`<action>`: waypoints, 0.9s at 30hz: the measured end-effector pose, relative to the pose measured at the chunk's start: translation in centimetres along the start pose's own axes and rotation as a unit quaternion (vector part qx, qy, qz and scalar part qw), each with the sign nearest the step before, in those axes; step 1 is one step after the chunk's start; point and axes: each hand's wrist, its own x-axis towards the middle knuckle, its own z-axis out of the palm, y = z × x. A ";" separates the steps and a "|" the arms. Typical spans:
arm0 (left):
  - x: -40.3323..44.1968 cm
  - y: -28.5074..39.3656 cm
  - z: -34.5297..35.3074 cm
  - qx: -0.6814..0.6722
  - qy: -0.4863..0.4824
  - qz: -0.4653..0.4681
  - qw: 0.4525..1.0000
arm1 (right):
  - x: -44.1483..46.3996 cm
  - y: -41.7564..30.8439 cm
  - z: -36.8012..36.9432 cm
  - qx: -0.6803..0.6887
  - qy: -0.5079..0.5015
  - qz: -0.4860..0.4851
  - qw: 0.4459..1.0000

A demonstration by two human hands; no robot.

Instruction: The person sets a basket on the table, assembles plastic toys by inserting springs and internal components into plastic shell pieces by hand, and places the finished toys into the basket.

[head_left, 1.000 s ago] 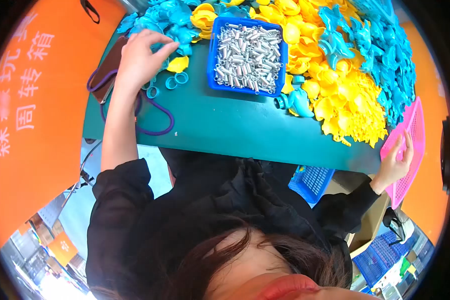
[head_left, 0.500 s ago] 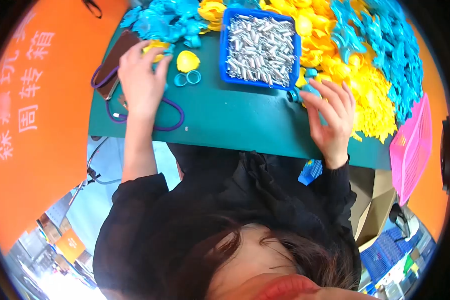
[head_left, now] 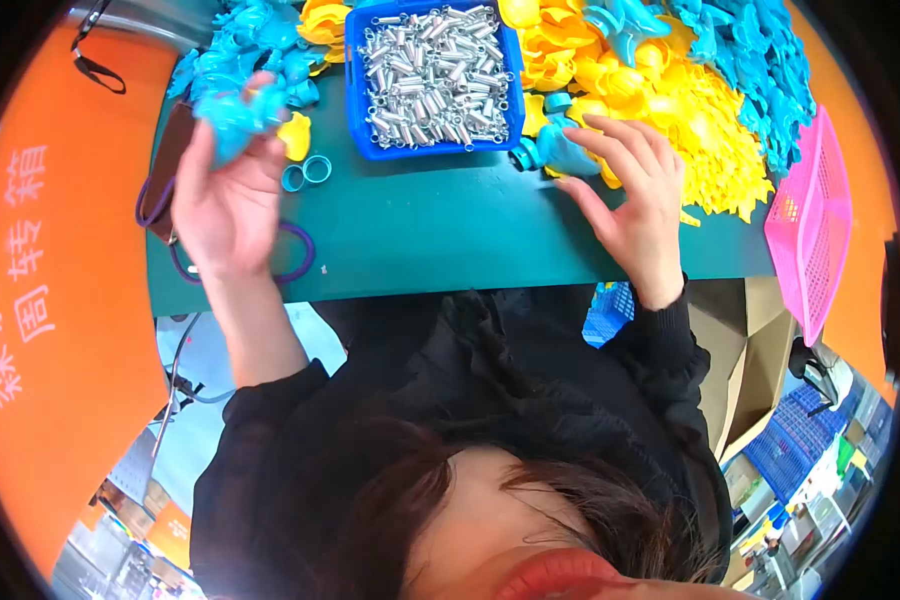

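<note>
My left hand (head_left: 232, 205) is raised at the left of the green table, its fingers around a blue plastic part (head_left: 235, 120) that is slightly blurred. My right hand (head_left: 635, 190) has its fingers apart and hovers beside a teal part (head_left: 568, 152) at the edge of the yellow pieces; no object shows in its grasp. A blue tray (head_left: 440, 152) of small metal springs stands between the hands. Two teal rings (head_left: 317, 169) and a yellow piece (head_left: 295, 137) lie just right of my left hand.
Piles of yellow parts (head_left: 670, 130) and blue parts (head_left: 760, 70) cover the back right. A pink basket (head_left: 812, 225) sits at the right edge. A brown case (head_left: 173, 150) and purple cord (head_left: 308, 250) lie at the left. An open carton (head_left: 745, 350) stands below the right side.
My left hand has lifted and now holds a blue part. My right hand came in from the pink basket to the teal part. The view has shifted, so the tray appears further left.
</note>
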 end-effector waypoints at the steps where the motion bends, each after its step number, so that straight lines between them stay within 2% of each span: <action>1: -0.3 -0.7 0.3 -0.016 -0.015 -0.025 0.999 | 0.6 -0.5 -0.1 0.032 0.011 -0.010 0.999; 3: -0.8 -2.4 1.0 -0.006 -0.067 -0.080 0.995 | 1.6 -1.5 0.1 0.098 0.033 -0.028 0.994; 5: -0.4 -3.4 1.7 0.117 -0.010 -0.035 0.992 | 2.9 -2.6 1.0 0.091 0.064 -0.061 0.992; 7: -0.1 -3.3 1.9 0.177 0.016 -0.004 0.984 | 4.4 -3.3 1.7 0.057 0.080 -0.092 0.991; 9: 0.1 -2.9 1.5 0.260 0.048 0.023 0.964 | 5.3 -4.0 1.9 0.024 0.067 -0.074 0.995; 13: 0.1 -2.6 -0.1 0.197 0.061 -0.036 0.978 | 6.0 -4.2 2.6 0.040 0.047 -0.070 0.996; 17: 0.0 -2.8 -0.2 0.156 0.101 0.001 0.983 | 6.2 -3.9 2.5 0.101 0.060 -0.067 0.991; 20: 0.1 -2.5 -1.0 0.001 0.008 -0.059 0.998 | 6.3 -4.1 2.2 0.171 0.114 -0.053 0.977; 21: 0.1 -2.5 -1.2 -0.051 -0.029 -0.080 0.995 | 6.2 -4.6 2.1 0.217 0.099 -0.027 0.971; 23: 0.3 -3.1 -0.5 0.026 -0.011 -0.045 0.999 | 5.8 -5.8 1.9 0.308 0.067 0.027 0.949; 27: 0.3 -3.3 -0.7 0.175 0.047 0.022 0.983 | 5.5 -6.5 2.2 0.333 0.048 0.029 0.941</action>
